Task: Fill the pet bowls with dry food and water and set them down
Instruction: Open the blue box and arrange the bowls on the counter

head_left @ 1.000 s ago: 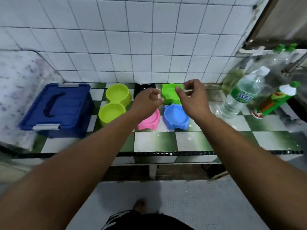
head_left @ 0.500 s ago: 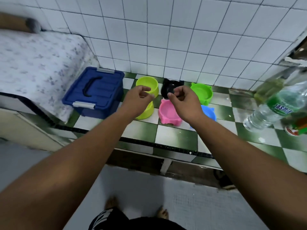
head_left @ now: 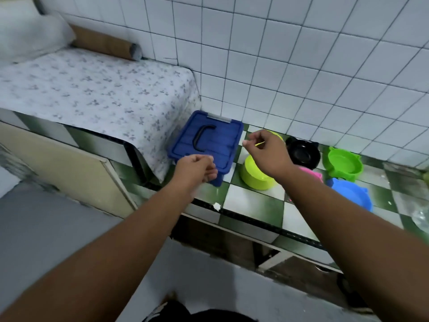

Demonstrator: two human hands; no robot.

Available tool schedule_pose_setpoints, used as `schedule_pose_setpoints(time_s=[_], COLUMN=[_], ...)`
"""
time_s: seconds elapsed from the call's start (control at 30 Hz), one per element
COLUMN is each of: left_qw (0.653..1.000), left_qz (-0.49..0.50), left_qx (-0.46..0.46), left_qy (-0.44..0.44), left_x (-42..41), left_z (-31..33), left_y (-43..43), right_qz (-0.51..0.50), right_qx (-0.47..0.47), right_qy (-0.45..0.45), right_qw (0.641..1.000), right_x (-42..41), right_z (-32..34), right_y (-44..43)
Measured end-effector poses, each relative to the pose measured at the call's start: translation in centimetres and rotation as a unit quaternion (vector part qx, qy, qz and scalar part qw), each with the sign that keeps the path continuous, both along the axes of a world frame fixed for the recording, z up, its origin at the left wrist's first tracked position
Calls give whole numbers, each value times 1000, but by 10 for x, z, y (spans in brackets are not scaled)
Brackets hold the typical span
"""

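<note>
We look down on a green-and-white checkered counter (head_left: 250, 201) set against a white tiled wall (head_left: 278, 66). The pet bowls stand grouped on it towards the right. A lime double bowl (head_left: 255, 175) is nearest the middle, and a black bowl (head_left: 303, 153) sits behind it by the wall. A green bowl (head_left: 343, 165) is further right, with a blue bowl (head_left: 352, 194) in front of it. Only a sliver of a pink bowl (head_left: 313, 174) shows past our right forearm.

Left of the bowls, just beside the lime one, sits a blue lidded box (head_left: 209, 140) with a dark handle (head_left: 203, 138) on its lid and a grey latch (head_left: 219, 117) on its far edge.

Our left hand (head_left: 197, 167) is at the near edge of the box lid with its fingers curled under. We cannot tell whether it grips anything there or only hovers.

Our right hand (head_left: 269, 151) is above the lime double bowl, between the box and the black bowl. Its fingers are curled and the thumb and forefinger are drawn together, with nothing visible between them.

A floral cloth (head_left: 92, 89) covers the raised surface to the left and drapes down beside the box.
</note>
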State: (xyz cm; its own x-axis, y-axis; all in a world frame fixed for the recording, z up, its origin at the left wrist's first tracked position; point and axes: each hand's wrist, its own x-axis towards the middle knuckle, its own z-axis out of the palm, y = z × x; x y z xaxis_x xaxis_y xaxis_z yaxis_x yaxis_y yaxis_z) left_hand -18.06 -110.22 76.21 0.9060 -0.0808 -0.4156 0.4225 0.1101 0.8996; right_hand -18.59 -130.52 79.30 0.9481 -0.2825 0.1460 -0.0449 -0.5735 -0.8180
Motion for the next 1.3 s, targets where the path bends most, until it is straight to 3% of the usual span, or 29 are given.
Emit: schedule_pose_setpoints(time_s=[0.13, 0.23, 0.7, 0.97, 1.3], left_qw=[991, 983, 967, 959, 955], left_qz=[31, 78, 170, 205, 232], left_qx=[-67, -87, -86, -90, -4], left_qy=[107, 141, 172, 176, 184], left_x=[5, 15, 51, 50, 67], left_z=[-24, -36, -53, -62, -54], left_y=[31, 46, 24, 7, -6], right_qz=[-19, -28, 37, 75, 140], right_qx=[-9, -11, -111, -167, -370], right_qy=[5, 15, 20, 81, 90], right_qw=[1000, 999, 993, 980, 914], right_x=[26, 42, 164, 229, 252], right_z=[-8, -14, -38, -56, -67], right_y=[27, 38, 24, 4, 4])
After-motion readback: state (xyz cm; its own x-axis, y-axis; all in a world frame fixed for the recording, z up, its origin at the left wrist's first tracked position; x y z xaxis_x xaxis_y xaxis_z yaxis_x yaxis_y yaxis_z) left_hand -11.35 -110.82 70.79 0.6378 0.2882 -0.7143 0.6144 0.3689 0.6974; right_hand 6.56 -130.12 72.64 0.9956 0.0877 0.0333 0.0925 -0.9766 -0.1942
